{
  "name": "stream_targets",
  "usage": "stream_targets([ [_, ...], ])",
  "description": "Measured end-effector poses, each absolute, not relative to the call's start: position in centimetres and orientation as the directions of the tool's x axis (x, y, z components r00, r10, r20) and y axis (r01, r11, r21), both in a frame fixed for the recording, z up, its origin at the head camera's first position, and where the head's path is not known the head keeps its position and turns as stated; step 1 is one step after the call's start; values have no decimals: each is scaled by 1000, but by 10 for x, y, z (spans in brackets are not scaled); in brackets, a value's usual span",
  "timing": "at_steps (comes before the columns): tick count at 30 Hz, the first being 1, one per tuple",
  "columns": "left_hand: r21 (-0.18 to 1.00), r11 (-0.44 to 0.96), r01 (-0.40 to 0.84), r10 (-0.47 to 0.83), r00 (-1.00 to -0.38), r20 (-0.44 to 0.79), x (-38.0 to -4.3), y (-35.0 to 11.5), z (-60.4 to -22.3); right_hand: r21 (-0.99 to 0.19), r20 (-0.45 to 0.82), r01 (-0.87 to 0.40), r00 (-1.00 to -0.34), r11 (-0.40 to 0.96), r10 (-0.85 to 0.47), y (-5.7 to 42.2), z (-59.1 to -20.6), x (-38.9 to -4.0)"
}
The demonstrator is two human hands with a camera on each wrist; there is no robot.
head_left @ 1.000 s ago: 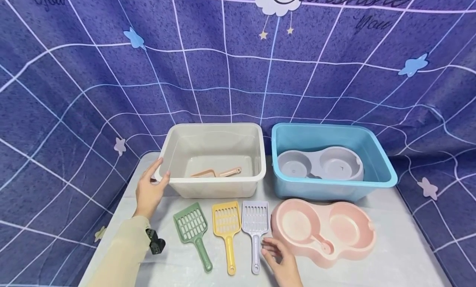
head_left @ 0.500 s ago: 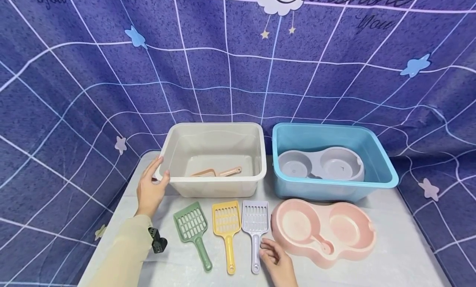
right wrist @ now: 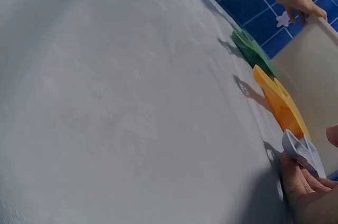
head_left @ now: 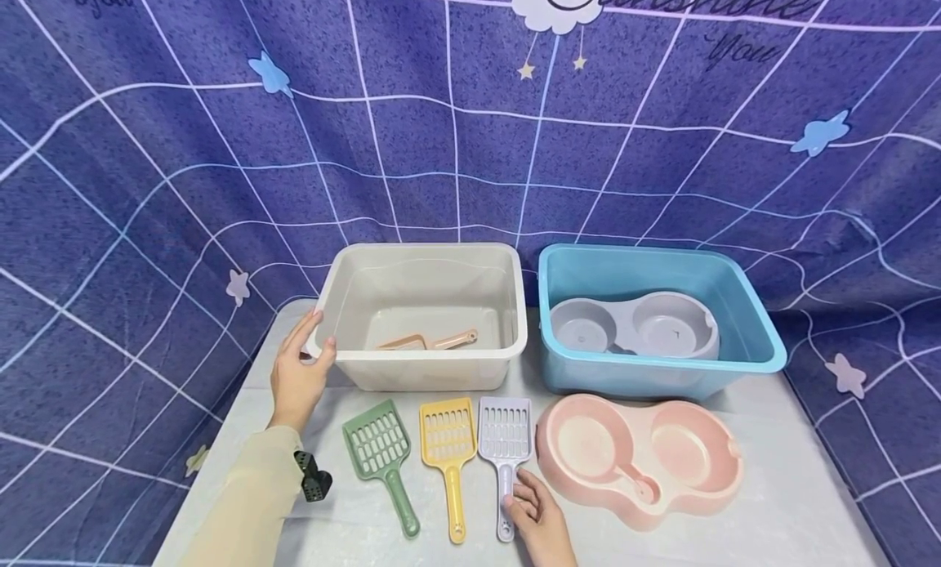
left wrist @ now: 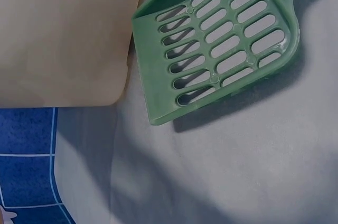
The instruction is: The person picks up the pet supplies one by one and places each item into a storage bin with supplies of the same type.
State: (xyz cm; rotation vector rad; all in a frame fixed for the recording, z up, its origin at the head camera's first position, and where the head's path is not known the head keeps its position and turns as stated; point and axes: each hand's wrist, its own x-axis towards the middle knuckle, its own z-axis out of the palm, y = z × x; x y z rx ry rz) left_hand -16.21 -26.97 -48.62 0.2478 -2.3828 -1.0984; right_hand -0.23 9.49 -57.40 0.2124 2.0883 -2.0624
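Bowls of joined grey plastic [head_left: 623, 315] inside a blue rectangular plastic tub [head_left: 625, 377] show in the head view only; the left wrist camera alone brings a slotted green plastic scoop [left wrist: 236, 27] close up. The left hand [head_left: 296, 381] holds a cream rectangular plastic tub [head_left: 426, 373] by its 8 o'clock corner, thumb and fingers spread wide. At that tub's 5 o'clock lies a slotted lavender plastic scoop [head_left: 505, 466], and at the scoop's 5 o'clock the right hand [head_left: 541, 518] touches the handle, thumb and fingers narrowly spaced; I cannot tell whether they pinch it.
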Motion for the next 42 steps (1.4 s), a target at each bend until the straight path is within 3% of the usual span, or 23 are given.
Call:
stream_targets([
  [19, 778, 627, 43, -384, -852, 357, -163, -269, -487, -951, -311, 311, -950, -3, -15, 88, -575, -6],
  [42, 767, 639, 64, -382, -839, 388, -164, -268, -492, -959, -281, 278, -957, -56, 66, 84, -569, -10],
])
